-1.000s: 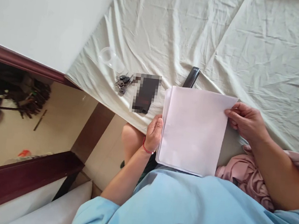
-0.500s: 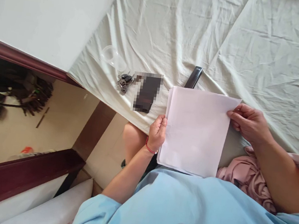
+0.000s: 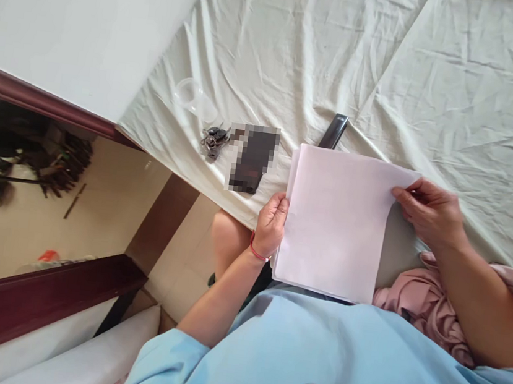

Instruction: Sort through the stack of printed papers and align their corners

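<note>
A stack of white paper sheets (image 3: 334, 226) lies in front of my blue shirt, its top face blank. My left hand (image 3: 272, 222), with a red cord on the wrist, grips the stack's left edge, thumb on top. At the upper right corner my right hand (image 3: 432, 210) pinches the paper between thumb and fingers, and that corner bends upward. How many sheets the pinch takes in cannot be made out. Behind the top edge a long black object (image 3: 334, 131) pokes out, partly covered by the paper.
On the pale, wrinkled bedsheet (image 3: 458, 105) lie a blurred-out dark object (image 3: 254, 157), a bunch of keys (image 3: 215, 140) and a clear plastic cup (image 3: 193, 97). Pink cloth (image 3: 429, 307) is bunched under my right forearm. A dark red wooden rail (image 3: 36, 308) stands at the lower left.
My right hand has shifted slightly to the right, drawing the paper's upper right corner with it and bending it more. The stack has risen a little; my left hand keeps its grip.
</note>
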The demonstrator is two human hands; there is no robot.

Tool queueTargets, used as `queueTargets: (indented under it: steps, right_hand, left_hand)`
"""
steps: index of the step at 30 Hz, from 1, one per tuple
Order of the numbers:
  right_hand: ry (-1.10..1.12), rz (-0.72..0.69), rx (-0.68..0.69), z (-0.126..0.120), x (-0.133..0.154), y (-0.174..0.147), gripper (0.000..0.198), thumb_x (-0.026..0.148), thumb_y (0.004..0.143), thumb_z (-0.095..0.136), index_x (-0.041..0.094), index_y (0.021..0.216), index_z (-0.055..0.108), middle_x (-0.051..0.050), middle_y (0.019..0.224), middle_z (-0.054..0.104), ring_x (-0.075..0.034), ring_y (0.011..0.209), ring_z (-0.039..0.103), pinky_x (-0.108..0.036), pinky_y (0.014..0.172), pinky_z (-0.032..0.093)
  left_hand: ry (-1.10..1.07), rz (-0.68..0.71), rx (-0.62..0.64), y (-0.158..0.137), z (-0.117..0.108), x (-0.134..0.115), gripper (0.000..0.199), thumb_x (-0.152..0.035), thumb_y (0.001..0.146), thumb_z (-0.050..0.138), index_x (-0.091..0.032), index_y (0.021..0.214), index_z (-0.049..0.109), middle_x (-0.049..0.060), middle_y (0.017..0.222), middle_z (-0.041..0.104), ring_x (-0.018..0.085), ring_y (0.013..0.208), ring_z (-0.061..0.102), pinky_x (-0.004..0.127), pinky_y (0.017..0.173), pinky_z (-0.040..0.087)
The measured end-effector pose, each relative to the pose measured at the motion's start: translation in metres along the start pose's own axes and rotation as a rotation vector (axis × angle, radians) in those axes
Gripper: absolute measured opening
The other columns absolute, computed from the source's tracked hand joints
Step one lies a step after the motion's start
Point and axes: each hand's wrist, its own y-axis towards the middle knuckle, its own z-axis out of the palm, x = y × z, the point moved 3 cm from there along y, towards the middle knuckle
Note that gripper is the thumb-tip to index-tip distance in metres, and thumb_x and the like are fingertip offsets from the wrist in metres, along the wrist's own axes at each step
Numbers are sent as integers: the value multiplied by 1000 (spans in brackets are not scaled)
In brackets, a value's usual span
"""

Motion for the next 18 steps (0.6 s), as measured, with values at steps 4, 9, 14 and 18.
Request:
queueTargets:
  steps: [4, 9, 14, 18]
  right_hand:
    - [-54, -9, 23, -4, 3, -1, 30, 51, 89, 88, 26, 84, 73, 2, 61, 49, -10, 52, 39, -29, 47, 25]
    - [-11, -17, 45, -7, 1, 2, 23, 42, 86, 88, 21, 91, 78, 4, 60, 51, -9, 50, 42, -26, 45, 28]
    - [-29, -10, 64, -7, -2, 3, 20, 39, 88, 86, 21, 92, 79, 3, 60, 51, -8, 51, 43, -24, 45, 30]
    - [20, -10, 40, -6, 0, 3, 21, 36, 85, 89, 21, 86, 74, 4, 63, 53, -7, 50, 43, -22, 43, 31]
  left_hand:
    - [-100, -79, 17, 4, 3, 3, 49, -71, 100, 65, -24, 110, 71, 5, 106, 82, 23, 103, 77, 37, 95, 62]
    - [-209, -171, 49, 9, 3, 3, 51, -72, 94, 71, -24, 111, 69, 5, 104, 82, 25, 103, 79, 39, 92, 65]
    - [-206, -162, 53, 12, 1, 4, 50, -71, 94, 73, -24, 110, 70, 5, 106, 83, 25, 106, 79, 40, 95, 65]
    - [-224, -155, 59, 13, 2, 5, 48, -69, 95, 72, -23, 107, 71, 6, 102, 83, 26, 106, 80, 41, 93, 66]
